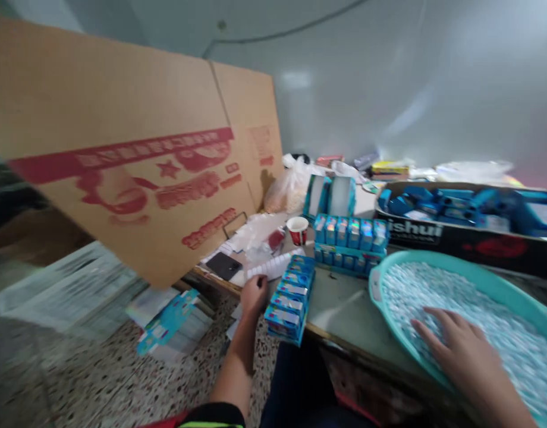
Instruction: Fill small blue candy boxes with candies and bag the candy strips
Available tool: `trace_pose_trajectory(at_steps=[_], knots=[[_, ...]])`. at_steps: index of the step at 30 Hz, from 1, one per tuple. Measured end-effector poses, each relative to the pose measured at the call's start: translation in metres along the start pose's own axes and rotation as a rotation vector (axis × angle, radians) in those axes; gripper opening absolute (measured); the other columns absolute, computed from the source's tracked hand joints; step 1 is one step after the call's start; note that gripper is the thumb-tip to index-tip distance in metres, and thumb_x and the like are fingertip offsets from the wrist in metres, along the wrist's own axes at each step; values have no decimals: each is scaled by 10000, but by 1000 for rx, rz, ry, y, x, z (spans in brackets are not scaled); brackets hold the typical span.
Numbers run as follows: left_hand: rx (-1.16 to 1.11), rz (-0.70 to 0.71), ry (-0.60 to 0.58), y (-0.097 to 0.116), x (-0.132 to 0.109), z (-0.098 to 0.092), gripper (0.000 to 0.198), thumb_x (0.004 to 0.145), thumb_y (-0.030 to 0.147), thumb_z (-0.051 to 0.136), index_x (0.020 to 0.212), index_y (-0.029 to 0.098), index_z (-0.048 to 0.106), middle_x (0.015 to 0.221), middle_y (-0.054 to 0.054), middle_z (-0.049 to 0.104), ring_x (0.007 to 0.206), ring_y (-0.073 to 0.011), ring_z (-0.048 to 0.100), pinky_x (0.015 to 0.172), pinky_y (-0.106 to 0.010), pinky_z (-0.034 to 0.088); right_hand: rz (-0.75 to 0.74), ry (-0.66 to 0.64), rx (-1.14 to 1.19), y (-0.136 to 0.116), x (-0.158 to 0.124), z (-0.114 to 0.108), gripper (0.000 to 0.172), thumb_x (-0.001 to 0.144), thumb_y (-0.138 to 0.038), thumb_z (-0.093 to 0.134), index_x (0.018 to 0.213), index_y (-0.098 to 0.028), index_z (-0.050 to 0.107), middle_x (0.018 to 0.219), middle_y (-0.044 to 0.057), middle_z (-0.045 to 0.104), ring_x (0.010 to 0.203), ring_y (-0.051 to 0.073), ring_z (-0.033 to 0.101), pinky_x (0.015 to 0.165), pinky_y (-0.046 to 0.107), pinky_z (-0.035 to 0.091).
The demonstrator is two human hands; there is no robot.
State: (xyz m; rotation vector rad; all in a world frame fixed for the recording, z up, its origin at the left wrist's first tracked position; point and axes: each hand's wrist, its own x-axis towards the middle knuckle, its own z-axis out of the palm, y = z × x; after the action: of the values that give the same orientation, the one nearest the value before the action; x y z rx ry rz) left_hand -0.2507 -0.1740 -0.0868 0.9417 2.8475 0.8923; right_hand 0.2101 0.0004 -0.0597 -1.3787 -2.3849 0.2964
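My right hand (463, 351) lies over the near side of a turquoise basin (392, 257), its fingers spread and touching the small pale blue-and-white pieces (438, 282) that fill it. At the table's front edge, my left hand (254, 295) is closed, with its fingers curled; whatever is inside them, if anything, cannot be made out. Just right of that hand, a blue display tray of small boxes (291, 297) sticks out over the edge. Behind it stands a second blue display tray (350, 241) with rows of small boxes.
A big cardboard sheet (157, 142) leans at the left. A paper cup (297, 230), a dark flat phone-like object (224, 266) and a plastic bag (289, 187) are on the table (340, 309). A black carton (452, 238) holds blue packages. Flat printed cartons (175, 324) are low at left.
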Motion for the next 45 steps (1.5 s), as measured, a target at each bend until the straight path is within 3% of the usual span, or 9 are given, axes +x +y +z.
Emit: trace_pose_trajectory(at_steps=[5,15,33,39,45], knots=[[26,12,-16,7,10,1,385,947,426,451,1086,192,723,1126,-113,735,1070,-295,655,878,-348,457,-32,47,79,-21,3,-9,441,949,-529,448,1088,-187,690,1133,120,686,1072,334,596,976,480,466],[25,16,7,7,11,4,382,924,445,468,1062,210,736,1101,-98,747,1062,-293,667,880,-350,474,-24,61,319,-20,2,-17,327,915,-441,482,925,-197,698,993,102,696,957,287,635,906,444,464],[79,-4,-35,20,14,-8,497,904,495,408,1099,169,729,1137,-153,730,1045,-337,666,811,-384,484,-44,45,471,-35,6,-23,204,884,-211,487,952,-197,679,997,74,674,924,221,645,853,370,492],[141,-10,-45,16,24,-9,535,896,543,402,1136,192,727,1131,-142,734,1009,-334,674,745,-374,486,-48,131,512,-38,11,-23,208,883,-118,498,939,-200,681,997,72,670,946,222,642,878,376,485],[289,-53,-14,9,39,3,645,874,665,310,1143,234,707,1080,-128,741,927,-351,691,621,-356,476,-89,219,510,-42,16,-30,279,910,-42,473,982,-198,694,1024,67,669,999,206,628,917,359,481]])
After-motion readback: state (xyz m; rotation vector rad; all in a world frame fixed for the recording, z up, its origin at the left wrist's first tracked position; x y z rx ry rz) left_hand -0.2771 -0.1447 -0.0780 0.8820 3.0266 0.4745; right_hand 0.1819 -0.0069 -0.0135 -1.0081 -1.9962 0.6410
